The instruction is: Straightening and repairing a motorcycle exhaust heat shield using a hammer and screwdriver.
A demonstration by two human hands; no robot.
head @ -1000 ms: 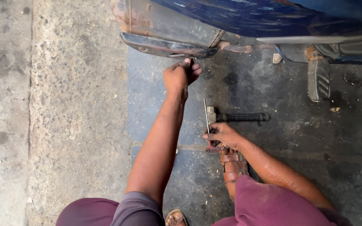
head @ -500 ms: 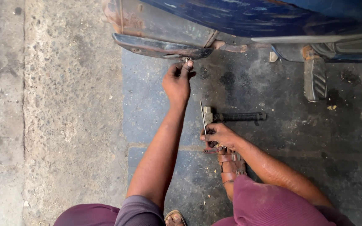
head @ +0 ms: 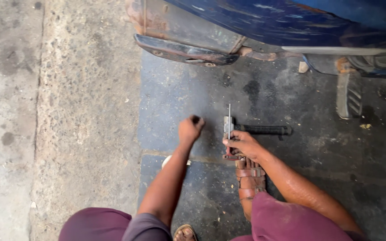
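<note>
Right hand [head: 242,145] grips a thin metal rod [head: 229,119] upright, steadying it; left hand [head: 190,129], apart, seems closed on something small

Two bare hands, the left hand [head: 190,129] and the right hand [head: 242,144], one thin metal rod [head: 229,117], one black-handled tool [head: 264,130], two brown sandals [head: 248,178], and one blue vehicle body [head: 264,20].
</note>
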